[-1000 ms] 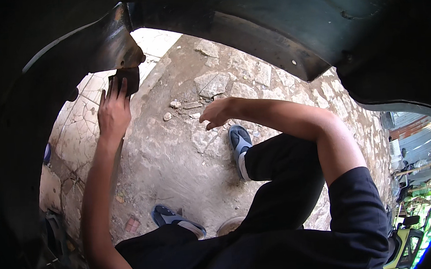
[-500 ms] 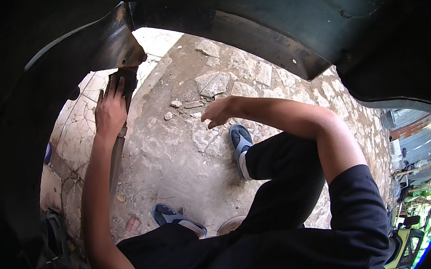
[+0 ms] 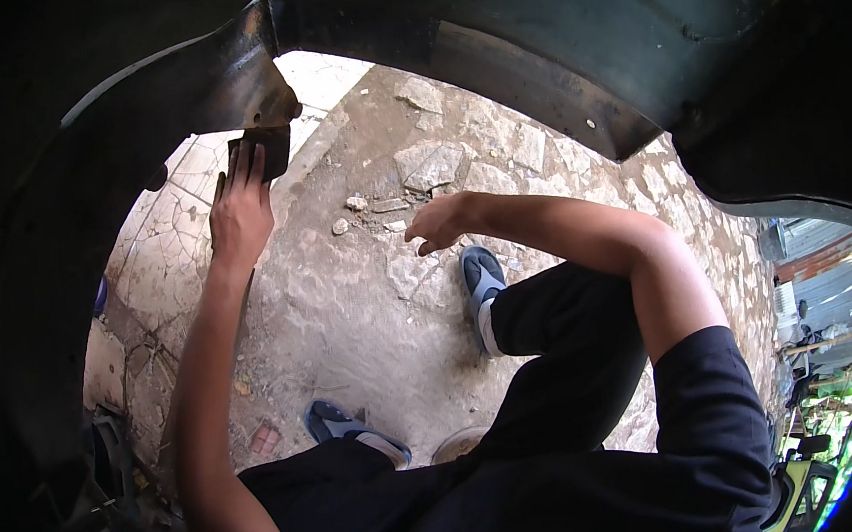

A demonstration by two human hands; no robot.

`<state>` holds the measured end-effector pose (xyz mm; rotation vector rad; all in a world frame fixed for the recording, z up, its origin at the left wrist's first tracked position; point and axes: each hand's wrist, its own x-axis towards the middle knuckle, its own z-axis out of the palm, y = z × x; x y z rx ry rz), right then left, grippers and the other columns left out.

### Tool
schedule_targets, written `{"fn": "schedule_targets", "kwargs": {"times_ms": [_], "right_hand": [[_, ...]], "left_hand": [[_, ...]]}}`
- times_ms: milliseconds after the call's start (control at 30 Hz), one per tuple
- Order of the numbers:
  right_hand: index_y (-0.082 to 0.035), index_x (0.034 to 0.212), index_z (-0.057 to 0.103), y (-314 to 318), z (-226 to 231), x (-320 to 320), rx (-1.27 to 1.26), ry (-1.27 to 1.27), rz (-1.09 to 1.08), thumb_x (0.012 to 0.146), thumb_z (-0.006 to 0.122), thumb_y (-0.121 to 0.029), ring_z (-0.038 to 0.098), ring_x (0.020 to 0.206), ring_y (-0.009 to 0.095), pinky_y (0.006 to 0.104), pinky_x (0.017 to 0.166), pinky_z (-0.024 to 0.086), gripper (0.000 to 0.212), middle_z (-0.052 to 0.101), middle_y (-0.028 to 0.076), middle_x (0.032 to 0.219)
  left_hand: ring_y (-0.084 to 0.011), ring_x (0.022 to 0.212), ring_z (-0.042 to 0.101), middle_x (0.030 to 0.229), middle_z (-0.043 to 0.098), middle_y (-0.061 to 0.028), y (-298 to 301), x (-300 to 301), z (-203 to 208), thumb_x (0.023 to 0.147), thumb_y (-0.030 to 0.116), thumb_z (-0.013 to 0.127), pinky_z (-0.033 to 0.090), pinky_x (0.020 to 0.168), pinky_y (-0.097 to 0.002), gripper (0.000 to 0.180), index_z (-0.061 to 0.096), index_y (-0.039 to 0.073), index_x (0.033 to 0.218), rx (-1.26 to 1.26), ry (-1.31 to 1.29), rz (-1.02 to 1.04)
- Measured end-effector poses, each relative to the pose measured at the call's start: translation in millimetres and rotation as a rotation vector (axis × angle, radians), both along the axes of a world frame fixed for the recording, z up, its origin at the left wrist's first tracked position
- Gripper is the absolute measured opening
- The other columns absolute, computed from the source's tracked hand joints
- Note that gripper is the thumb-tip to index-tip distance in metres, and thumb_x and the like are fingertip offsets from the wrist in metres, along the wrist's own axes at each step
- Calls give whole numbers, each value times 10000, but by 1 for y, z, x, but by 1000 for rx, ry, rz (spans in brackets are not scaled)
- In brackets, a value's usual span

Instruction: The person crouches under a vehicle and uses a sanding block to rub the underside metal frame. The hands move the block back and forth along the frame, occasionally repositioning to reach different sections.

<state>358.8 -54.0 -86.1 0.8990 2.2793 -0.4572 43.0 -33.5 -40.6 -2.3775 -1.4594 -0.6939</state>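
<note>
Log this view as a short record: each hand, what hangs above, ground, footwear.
Left hand: fingers laid against a dark piece; firmness of hold cannot be told
Right hand: nothing visible in it, loosely bent, over the ground
Above: dark panel; rusty-looking bracket next to the dark piece
Ground: bare dirt, flat stones, cracked pale tiles
Footwear: blue-grey sandals

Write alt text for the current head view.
A person's left hand rests against a dark piece beneath a rust-marked metal panel; the right hand hangs apart, visibly holding nothing, above stony ground. Blue-grey footwear shows below.
</note>
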Motion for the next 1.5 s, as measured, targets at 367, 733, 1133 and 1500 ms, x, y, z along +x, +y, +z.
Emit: {"fn": "schedule_targets", "kwargs": {"times_ms": [367, 733, 1133, 1500], "right_hand": [[-110, 1353, 537, -4, 5, 2, 0, 3, -11, 937, 563, -420, 594, 1146, 343, 457, 942, 491, 521, 645, 168, 1202], [-115, 1357, 535, -1, 6, 1, -6, -13, 1, 935, 554, -431, 600, 1126, 357, 472, 950, 486, 528, 644, 172, 1202], [-104, 1379, 495, -3, 13, -2, -6, -25, 1, 953, 545, -420, 574, 1174, 358, 478, 969, 463, 533, 628, 168, 1239], [-114, 1377, 512, -2, 13, -1, 7, -19, -9, 946, 543, -447, 578, 1174, 352, 471, 978, 474, 545, 621, 155, 1257]], "left_hand": [[-365, 1347, 441, 1444, 448, -245, -11, 15, -3, 918, 94, 515, 349, 1125, -483, 494, 465, -17, 1397, 27, -17, 28], [-380, 1336, 445, 1443, 437, -260, -6, 1, 11, 912, 97, 542, 379, 1117, -432, 523, 444, -25, 1411, -118, -57, 75], [-383, 1342, 429, 1441, 435, -246, -4, 5, -5, 895, 165, 615, 414, 1093, -414, 562, 451, -32, 1394, -18, -72, 67], [-352, 1283, 494, 1407, 481, -207, -5, 8, 8, 866, 144, 642, 468, 1031, -409, 554, 500, 86, 1399, -53, 10, 107]]}}
